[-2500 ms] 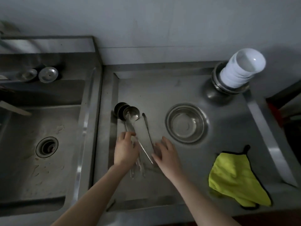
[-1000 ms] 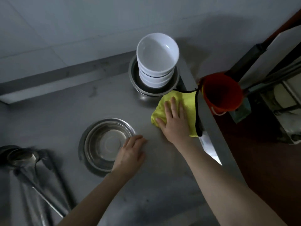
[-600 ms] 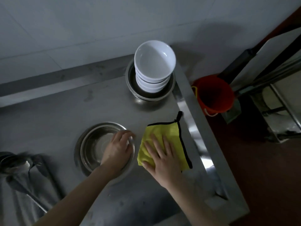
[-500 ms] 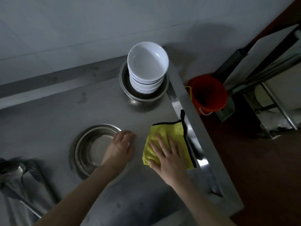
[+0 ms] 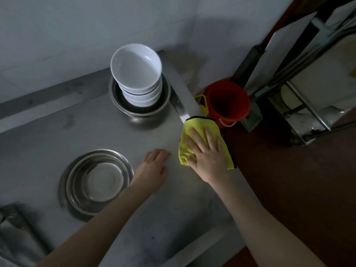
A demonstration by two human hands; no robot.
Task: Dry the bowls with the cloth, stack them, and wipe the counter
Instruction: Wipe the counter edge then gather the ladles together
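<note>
The right hand (image 5: 207, 151) presses the yellow cloth (image 5: 196, 123) flat (middle right); the left hand (image 5: 154, 168) rests empty. Long, firm wipes should clean the grey steel counter (image 5: 154, 132).

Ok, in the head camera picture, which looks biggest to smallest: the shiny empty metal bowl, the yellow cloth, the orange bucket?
1. Empty round steel bowl.
2. Yellow cloth, partly under the right hand.
3. Round orange plastic bucket, nearly the same; it stands lower, farther away, so unsure.
</note>
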